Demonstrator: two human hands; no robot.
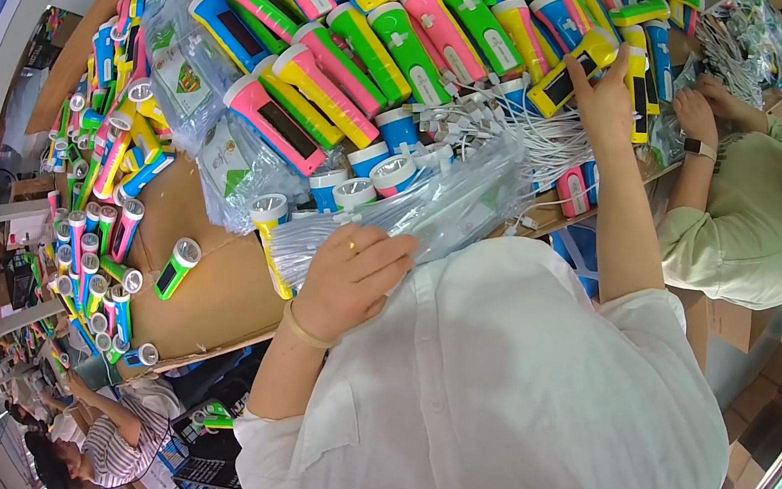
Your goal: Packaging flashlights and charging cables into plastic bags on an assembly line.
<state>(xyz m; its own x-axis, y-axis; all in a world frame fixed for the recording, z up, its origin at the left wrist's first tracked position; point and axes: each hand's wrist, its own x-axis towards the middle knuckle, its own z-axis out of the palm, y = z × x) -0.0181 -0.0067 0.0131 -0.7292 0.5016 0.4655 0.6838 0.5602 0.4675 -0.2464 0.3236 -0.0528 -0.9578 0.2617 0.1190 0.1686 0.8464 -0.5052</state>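
My right hand (606,105) grips a yellow flashlight (558,87) with a dark panel along its handle, held over the right part of the heap. Close to my body, my left hand (347,279) has its fingers bent over a stack of clear plastic bags (462,210); its thumb is mostly hidden. A yellow flashlight with a white head (269,208) stands beside these bags. White charging cables (504,128) lie in a bundle between the bags and my right hand. Pink, green, blue and yellow flashlights (332,99) are piled across the far side.
Printed plastic bags (231,165) lie left of the stack. One green flashlight (177,268) lies on the brown tabletop (215,304), near a cluster of upright flashlights (95,261). A co-worker (744,216) handles things at the right; another person (125,438) sits at lower left.
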